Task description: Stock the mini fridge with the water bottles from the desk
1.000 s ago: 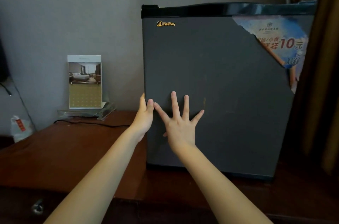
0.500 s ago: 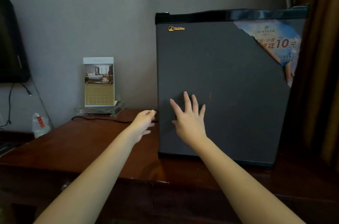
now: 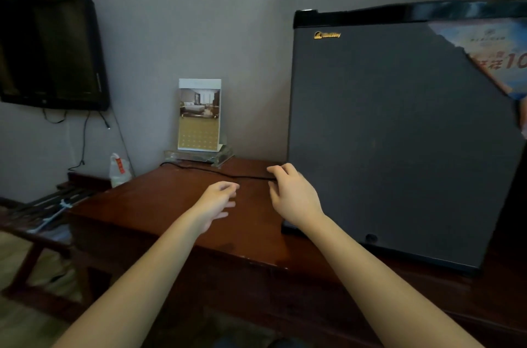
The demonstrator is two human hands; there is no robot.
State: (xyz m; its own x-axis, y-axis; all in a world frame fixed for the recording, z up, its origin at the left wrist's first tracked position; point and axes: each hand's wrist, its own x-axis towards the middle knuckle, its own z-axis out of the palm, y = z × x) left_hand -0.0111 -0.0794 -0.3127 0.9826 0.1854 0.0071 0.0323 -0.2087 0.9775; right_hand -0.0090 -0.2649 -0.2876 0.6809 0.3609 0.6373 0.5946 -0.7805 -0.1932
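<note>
Both hands hang empty over the desk (image 3: 159,205), set a little apart. The left hand (image 3: 216,202) has loosely curled fingers above the bare wood. The right hand (image 3: 293,193) is at the lower left edge of the mini fridge (image 3: 399,134), its fingers bent toward that edge. I cannot tell whether they touch the door. The door is closed, so nothing has been stocked, and I judge the step in hand to be opening the door or fetching bottles.

A thin black cable (image 3: 216,172) crosses the desk just beyond the fingertips and disappears behind the right hand toward the fridge. A hand sweeping forward or hooking behind the door edge could catch it and pull whatever it feeds. The fridge stands on the desk with its front base close to the desk's front edge. A hard pull on a sticky door seal might drag the whole unit forward instead of opening it, so bracing with the free hand would help.

Behind the cable, a calendar card (image 3: 199,115) stands upright in an acrylic stand (image 3: 199,156) against the wall. It is light enough to tip if an arm brushes it.

No water bottles are plainly in view. A pale plastic item (image 3: 119,169) with a red label sits off the desk's far left corner, below the wall-mounted television (image 3: 51,48), but it is too small to identify. Bottles may lie outside the view, so reaching for them without looking risks knocking them over. A torn sticker (image 3: 490,48) on the upper right of the door could peel further if rubbed.
</note>
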